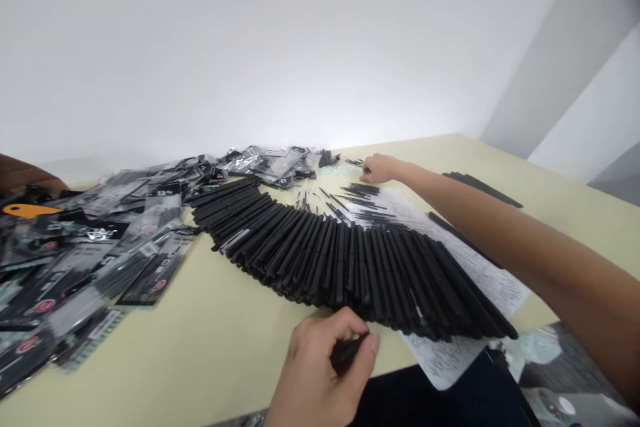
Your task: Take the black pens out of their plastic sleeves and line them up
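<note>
Near the table's front edge, my left hand is closed around a dark pen-like barrel, of which only a short part shows. Just beyond it, a wide curved fan of black pens lies packed side by side. My right hand is stretched far over the table, fingers pinched together by a few small dark pieces; what they hold, if anything, is too small to tell. Thin dark refills lie between that hand and the fan, on a scribbled white paper.
Clear plastic packets with black card tops are heaped along the left and back. An orange-handled tool lies at far left. More black pens lie beyond my right forearm. A white wall stands behind the pale yellow table.
</note>
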Available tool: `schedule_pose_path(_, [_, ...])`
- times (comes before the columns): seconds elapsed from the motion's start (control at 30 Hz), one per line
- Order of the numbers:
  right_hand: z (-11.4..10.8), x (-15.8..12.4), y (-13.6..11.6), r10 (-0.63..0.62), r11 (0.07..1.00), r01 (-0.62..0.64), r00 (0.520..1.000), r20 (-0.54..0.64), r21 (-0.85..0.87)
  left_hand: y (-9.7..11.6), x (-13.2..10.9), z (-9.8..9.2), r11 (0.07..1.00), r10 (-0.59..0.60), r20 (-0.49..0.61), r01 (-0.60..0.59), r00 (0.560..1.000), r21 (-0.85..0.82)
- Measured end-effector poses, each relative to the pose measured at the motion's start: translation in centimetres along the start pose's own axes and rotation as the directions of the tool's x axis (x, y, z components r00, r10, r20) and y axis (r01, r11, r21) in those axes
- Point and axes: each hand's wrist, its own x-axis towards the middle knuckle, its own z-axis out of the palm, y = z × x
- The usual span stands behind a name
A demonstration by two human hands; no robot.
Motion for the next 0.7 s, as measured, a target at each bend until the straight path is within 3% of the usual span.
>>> schedule_pose_path(0.2, [1.0, -3.2, 0.1, -0.078, 0.994, 0.080, 0.997, -0.018, 0.077, 0.6, 0.0, 0.2, 0.998, -0.027, 0.062, 0.024, 0.998, 0.055])
schedule_pose_path(0.7, [1.9, -8.4, -2.0, -0.120, 0.984, 0.134, 0.985, -0.125, 0.114, 0.8, -0.4, 0.5, 0.993, 0.043, 0.046, -0.048, 0.998, 0.106])
